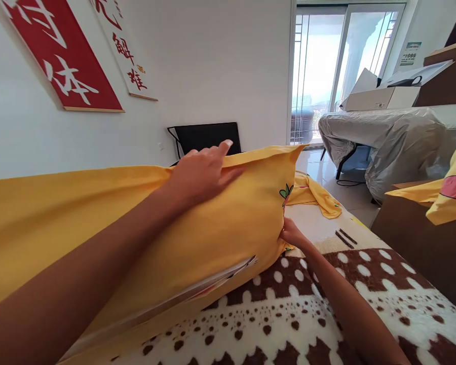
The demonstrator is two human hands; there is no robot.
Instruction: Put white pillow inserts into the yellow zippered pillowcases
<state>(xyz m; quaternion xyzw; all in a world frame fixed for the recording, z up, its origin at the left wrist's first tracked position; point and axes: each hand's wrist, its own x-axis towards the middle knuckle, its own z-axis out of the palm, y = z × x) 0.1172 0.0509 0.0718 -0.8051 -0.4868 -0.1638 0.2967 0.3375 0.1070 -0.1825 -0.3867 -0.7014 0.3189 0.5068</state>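
A big yellow pillow in a yellow pillowcase (pixel 220 223) stands on edge across a brown and white fleece blanket (pixel 327 304). My left hand (pixel 203 172) lies on its upper edge, fingers stretched flat along the fabric. My right hand (pixel 291 234) pinches the lower right corner of the pillowcase, fingers closed on the cloth. A zip opening with a white inner lining (pixel 213 284) shows along the bottom edge.
A second piece of yellow fabric (pixel 313 192) lies on the blanket behind the pillow. A wooden bed frame (pixel 414 238) with another yellow pillow (pixel 452 192) stands at right. A plastic-covered table (pixel 395 137) with boxes stands near the glass doors. A black frame (pixel 207 136) leans on the wall.
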